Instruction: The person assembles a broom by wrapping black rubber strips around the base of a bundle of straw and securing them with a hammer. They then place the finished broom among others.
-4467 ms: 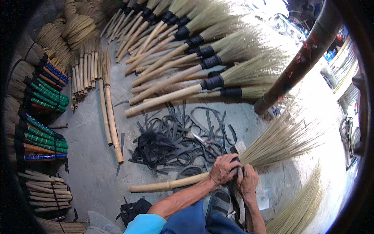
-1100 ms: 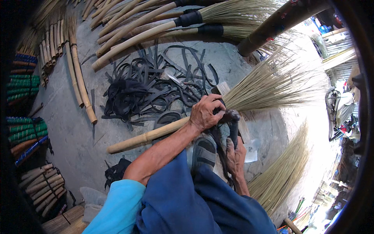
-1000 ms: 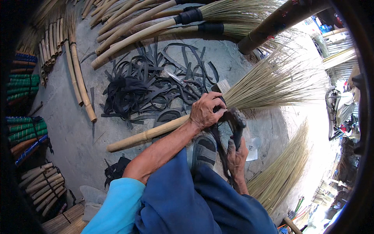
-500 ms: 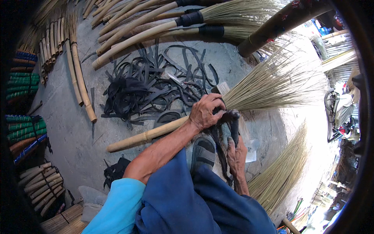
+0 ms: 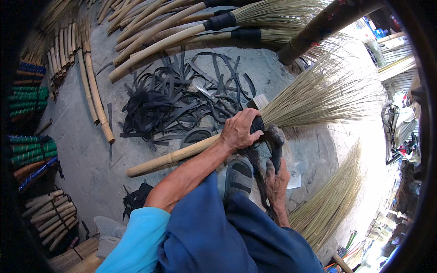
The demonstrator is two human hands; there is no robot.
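A broom with a pale bamboo handle (image 5: 173,158) lies slantwise before me, its straw bristles (image 5: 314,102) fanning to the upper right. My left hand (image 5: 240,129) is closed around its neck, where a black rubber band (image 5: 258,124) is wrapped. Just right of that wrapping, my right hand (image 5: 276,182) grips a dark hammer (image 5: 276,148) with its head up beside the band. A long black strip (image 5: 260,175) hangs down from the neck between my hands. Part of the neck is hidden under my left fingers.
Tangled black rubber strips (image 5: 159,107) and scissors (image 5: 207,93) lie beyond my left forearm. Finished brooms (image 5: 182,38) are laid across the back, near a dark post (image 5: 309,38). A loose straw bundle (image 5: 332,195) lies at right. Bundled bamboo handles (image 5: 51,216) stand at left.
The hammer's head has tilted and shifted slightly, away from the broom's neck, and more of the black band shows. My left hand keeps its hold with the fingers moved a little.
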